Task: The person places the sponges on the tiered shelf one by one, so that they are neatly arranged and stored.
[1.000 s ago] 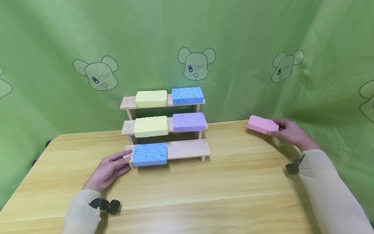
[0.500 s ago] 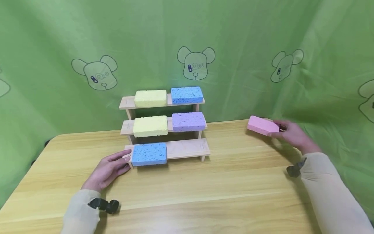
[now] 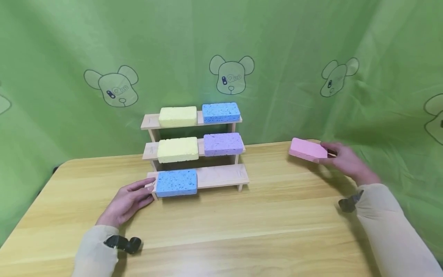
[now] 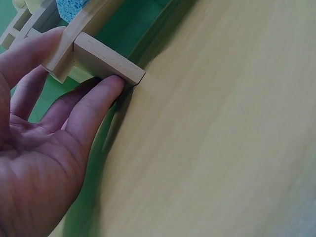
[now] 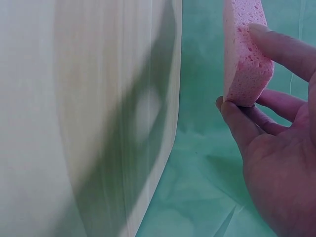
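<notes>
A pink sponge (image 3: 307,149) is pinched at its right end by my right hand (image 3: 347,163), raised above the table's far right part. In the right wrist view the thumb lies on one face of the sponge (image 5: 249,54) and fingertips meet its lower end. My left hand (image 3: 126,202) holds the left end of the lowest step of a three-step wooden rack (image 3: 223,176). In the left wrist view, fingers (image 4: 96,106) press the rack's leg (image 4: 106,59) and another digit touches the board above. Beside that hand, a blue sponge (image 3: 176,182) lies on the lowest step.
Yellow (image 3: 178,149) and purple (image 3: 223,144) sponges sit on the middle step. Another yellow sponge (image 3: 178,116) and a blue sponge (image 3: 220,112) occupy the top step. Behind the wooden table (image 3: 242,231) hangs a green curtain (image 3: 277,57) printed with bear heads.
My right hand has shifted slightly to the left with the pink sponge in its grip. The left hand stays at the rack, and the rack's sponges keep their places.
</notes>
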A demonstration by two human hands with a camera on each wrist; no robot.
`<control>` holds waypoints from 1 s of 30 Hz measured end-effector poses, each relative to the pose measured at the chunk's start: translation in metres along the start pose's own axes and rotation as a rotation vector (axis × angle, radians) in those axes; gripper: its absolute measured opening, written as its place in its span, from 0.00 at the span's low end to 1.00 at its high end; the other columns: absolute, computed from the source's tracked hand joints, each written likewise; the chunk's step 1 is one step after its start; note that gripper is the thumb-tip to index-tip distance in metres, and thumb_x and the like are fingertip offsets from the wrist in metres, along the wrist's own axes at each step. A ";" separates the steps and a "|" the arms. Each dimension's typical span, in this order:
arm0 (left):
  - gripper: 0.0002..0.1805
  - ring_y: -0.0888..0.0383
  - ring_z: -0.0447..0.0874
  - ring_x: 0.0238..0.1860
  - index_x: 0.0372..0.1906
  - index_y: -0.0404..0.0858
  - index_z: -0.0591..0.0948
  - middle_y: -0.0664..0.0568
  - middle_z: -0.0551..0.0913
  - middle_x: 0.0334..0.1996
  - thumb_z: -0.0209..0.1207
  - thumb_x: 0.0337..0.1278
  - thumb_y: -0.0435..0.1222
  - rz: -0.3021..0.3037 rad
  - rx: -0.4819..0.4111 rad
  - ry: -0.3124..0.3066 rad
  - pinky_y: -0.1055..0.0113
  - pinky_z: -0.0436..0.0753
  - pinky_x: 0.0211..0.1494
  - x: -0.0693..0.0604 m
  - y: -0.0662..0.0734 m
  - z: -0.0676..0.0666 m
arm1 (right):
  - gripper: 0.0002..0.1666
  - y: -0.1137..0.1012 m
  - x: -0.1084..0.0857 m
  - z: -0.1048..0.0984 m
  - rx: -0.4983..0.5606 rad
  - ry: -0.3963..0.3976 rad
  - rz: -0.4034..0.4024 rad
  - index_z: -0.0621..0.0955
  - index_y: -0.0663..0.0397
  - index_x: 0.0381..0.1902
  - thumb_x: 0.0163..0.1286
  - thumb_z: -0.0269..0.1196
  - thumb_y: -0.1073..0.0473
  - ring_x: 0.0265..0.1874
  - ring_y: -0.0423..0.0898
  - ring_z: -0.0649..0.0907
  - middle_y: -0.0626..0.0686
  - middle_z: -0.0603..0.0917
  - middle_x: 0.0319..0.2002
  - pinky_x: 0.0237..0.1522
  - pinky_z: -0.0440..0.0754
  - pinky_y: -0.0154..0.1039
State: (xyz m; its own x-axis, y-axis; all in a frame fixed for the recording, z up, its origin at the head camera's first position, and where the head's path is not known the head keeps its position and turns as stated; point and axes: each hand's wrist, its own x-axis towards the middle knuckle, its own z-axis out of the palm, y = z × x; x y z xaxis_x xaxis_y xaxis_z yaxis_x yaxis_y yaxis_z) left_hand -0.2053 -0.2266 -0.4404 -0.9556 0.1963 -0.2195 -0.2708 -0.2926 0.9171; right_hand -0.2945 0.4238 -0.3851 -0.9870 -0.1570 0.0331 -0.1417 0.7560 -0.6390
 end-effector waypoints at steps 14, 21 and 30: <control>0.19 0.51 0.82 0.52 0.57 0.38 0.81 0.48 0.80 0.53 0.61 0.61 0.26 0.000 -0.011 0.003 0.58 0.77 0.62 0.000 -0.001 -0.001 | 0.51 -0.015 -0.010 0.012 -0.036 -0.017 -0.082 0.64 0.67 0.71 0.59 0.73 0.49 0.65 0.75 0.59 0.75 0.60 0.68 0.63 0.57 0.73; 0.19 0.51 0.82 0.52 0.58 0.39 0.81 0.47 0.80 0.53 0.60 0.62 0.26 0.003 -0.007 -0.005 0.58 0.77 0.62 0.001 -0.002 -0.002 | 0.49 -0.028 -0.014 0.019 -0.004 -0.039 -0.089 0.65 0.66 0.71 0.59 0.73 0.50 0.64 0.73 0.63 0.73 0.63 0.67 0.63 0.60 0.71; 0.19 0.52 0.82 0.52 0.58 0.38 0.81 0.47 0.79 0.54 0.60 0.62 0.26 0.010 -0.009 -0.013 0.58 0.77 0.63 0.000 -0.001 -0.002 | 0.47 -0.033 -0.015 0.024 -0.023 -0.006 -0.135 0.68 0.66 0.69 0.58 0.74 0.51 0.62 0.67 0.69 0.70 0.68 0.65 0.62 0.68 0.63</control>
State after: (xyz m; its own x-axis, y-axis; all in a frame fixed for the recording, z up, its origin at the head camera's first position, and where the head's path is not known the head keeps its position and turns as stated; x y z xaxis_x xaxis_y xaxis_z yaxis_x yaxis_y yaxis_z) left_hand -0.2053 -0.2280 -0.4422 -0.9568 0.2053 -0.2058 -0.2622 -0.3035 0.9161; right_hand -0.2737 0.3862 -0.3827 -0.9585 -0.2618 0.1129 -0.2747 0.7420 -0.6115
